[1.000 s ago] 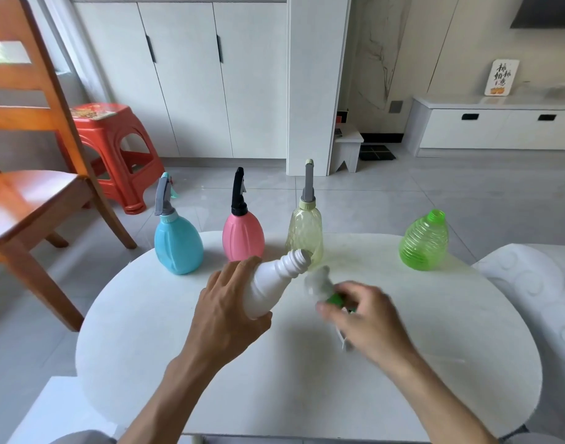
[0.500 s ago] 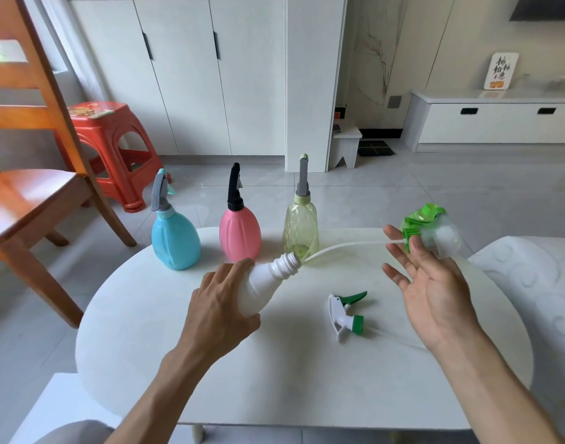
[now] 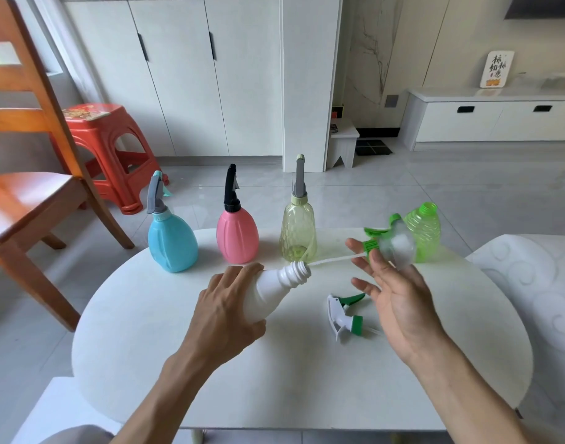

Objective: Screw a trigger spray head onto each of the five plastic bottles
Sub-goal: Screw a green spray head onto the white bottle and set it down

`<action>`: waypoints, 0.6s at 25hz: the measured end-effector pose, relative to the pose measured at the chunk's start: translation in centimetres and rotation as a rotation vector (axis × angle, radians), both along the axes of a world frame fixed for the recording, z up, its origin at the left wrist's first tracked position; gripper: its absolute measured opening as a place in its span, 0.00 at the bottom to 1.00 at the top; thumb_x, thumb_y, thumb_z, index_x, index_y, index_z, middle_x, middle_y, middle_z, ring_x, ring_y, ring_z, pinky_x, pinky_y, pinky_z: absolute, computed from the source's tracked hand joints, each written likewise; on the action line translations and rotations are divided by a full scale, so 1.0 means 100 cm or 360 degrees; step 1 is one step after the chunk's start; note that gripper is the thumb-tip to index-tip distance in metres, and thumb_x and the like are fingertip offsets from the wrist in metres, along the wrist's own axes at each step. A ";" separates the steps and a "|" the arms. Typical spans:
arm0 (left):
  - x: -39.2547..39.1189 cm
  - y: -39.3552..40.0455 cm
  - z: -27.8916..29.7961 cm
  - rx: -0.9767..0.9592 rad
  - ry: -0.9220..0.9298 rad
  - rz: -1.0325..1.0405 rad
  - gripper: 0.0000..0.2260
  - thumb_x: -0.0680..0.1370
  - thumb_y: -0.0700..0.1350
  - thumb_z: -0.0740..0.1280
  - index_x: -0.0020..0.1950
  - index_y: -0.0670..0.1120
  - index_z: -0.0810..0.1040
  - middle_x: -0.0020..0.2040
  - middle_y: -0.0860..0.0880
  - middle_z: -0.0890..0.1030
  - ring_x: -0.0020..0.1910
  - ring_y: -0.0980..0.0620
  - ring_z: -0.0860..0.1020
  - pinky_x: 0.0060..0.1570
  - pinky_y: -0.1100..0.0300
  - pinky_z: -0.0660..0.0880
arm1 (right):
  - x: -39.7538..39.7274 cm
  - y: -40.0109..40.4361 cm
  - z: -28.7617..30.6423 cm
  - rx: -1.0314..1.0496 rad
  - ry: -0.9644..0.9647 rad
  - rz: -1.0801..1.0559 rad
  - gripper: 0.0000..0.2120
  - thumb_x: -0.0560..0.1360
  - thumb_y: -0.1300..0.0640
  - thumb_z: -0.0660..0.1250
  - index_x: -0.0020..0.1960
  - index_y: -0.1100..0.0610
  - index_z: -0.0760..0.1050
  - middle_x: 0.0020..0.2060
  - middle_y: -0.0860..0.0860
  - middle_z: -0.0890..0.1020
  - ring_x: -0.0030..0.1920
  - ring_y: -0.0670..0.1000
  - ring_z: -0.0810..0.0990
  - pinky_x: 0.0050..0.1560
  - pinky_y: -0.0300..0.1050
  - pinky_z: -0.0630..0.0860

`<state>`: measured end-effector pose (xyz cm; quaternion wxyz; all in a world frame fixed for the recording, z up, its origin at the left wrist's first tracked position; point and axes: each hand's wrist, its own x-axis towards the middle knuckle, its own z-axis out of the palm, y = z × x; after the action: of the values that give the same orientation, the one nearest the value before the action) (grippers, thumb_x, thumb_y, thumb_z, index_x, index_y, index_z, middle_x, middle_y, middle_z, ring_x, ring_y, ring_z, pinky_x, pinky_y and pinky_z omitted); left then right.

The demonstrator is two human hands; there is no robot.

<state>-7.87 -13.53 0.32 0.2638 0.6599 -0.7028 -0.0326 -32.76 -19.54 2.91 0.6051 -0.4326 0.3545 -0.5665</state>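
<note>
My left hand (image 3: 223,315) grips a white bottle (image 3: 273,291), tilted with its open threaded neck pointing right. My right hand (image 3: 399,302) holds up a white and green trigger spray head (image 3: 393,243), blurred, fingers partly spread. Its thin dip tube (image 3: 332,259) reaches left, the tip at the white bottle's mouth. A second white and green spray head (image 3: 343,317) lies on the table between my hands. A green bottle (image 3: 427,230) stands open behind my right hand. The blue (image 3: 172,245), pink (image 3: 238,238) and yellow (image 3: 298,237) bottles carry spray heads.
Everything sits on a round white table (image 3: 274,379). A wooden chair (image 3: 28,193) and a red plastic stool (image 3: 108,149) stand to the left. A white cushioned seat (image 3: 531,283) is at the right edge.
My right hand lifted a spray head off the table and carried it up and right, drawing its tube out toward the white bottle's mouth. The left hand kept the bottle tilted.
</note>
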 end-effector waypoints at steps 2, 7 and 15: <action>-0.005 0.002 0.001 -0.0021 -0.0024 -0.0053 0.36 0.62 0.48 0.78 0.69 0.51 0.71 0.59 0.50 0.77 0.51 0.44 0.74 0.45 0.47 0.76 | 0.014 0.005 -0.011 -0.0026 0.0107 0.0107 0.18 0.74 0.51 0.69 0.64 0.48 0.77 0.59 0.50 0.85 0.60 0.52 0.79 0.51 0.48 0.74; -0.006 0.004 0.002 -0.0051 -0.0045 -0.0082 0.35 0.62 0.49 0.77 0.68 0.52 0.71 0.58 0.52 0.77 0.50 0.46 0.74 0.45 0.48 0.76 | 0.033 0.013 -0.022 -0.0105 0.0252 0.0247 0.16 0.68 0.47 0.74 0.56 0.46 0.83 0.47 0.44 0.87 0.47 0.50 0.81 0.44 0.44 0.75; -0.003 0.004 0.004 -0.0096 -0.0036 -0.0076 0.36 0.62 0.49 0.77 0.68 0.53 0.69 0.59 0.52 0.77 0.51 0.46 0.74 0.45 0.49 0.76 | 0.034 0.010 -0.023 -0.0046 0.0301 0.0166 0.14 0.65 0.54 0.76 0.50 0.54 0.83 0.37 0.52 0.83 0.42 0.51 0.77 0.42 0.42 0.74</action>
<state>-8.20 -13.14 0.69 0.2746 0.6351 -0.7219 -0.0102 -29.39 -18.54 0.60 0.5913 -0.5106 0.3789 -0.4960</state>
